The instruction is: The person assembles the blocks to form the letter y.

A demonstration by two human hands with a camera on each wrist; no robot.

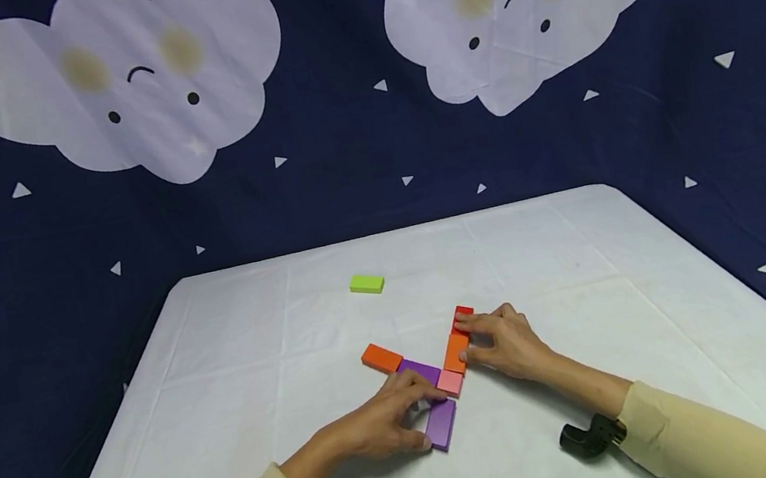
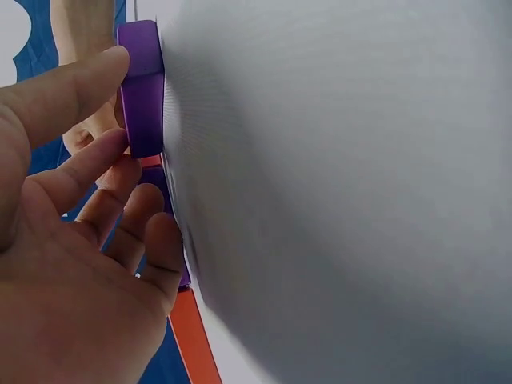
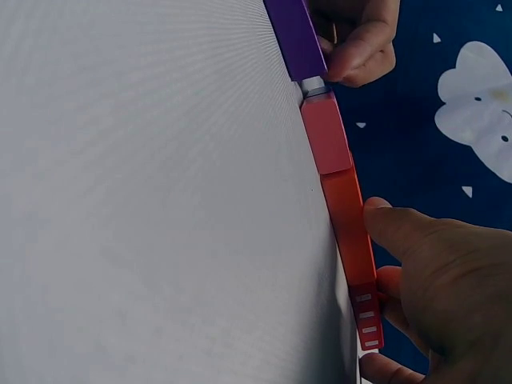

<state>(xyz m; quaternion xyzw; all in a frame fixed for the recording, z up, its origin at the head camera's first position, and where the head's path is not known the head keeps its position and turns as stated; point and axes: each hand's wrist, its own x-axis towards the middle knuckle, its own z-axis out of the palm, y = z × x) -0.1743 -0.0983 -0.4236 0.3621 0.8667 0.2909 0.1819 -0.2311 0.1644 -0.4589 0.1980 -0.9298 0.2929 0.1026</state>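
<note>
Wooden-looking rectangular blocks lie end to end in a branching row on the white table. My left hand [image 1: 390,415] pinches a purple block [image 1: 442,427] by its two ends, thumb at the near end; the left wrist view shows that purple block [image 2: 146,104] between thumb and index finger. Beyond it, a pink block [image 1: 450,382] meets an orange block [image 1: 458,352] and a red block [image 1: 458,321]. My right hand [image 1: 510,343] holds this far part, thumb against the orange block's side and fingers around the red block [image 3: 366,316]. Another purple block [image 1: 419,372] angles left, partly covered by my left hand.
A second orange block [image 1: 381,358] touches the left-angled purple block's outer end. Farther back, a green block [image 1: 366,284] lies alone on the white table [image 1: 544,246]. A dark blue cloth with clouds [image 1: 342,178] hangs behind the table.
</note>
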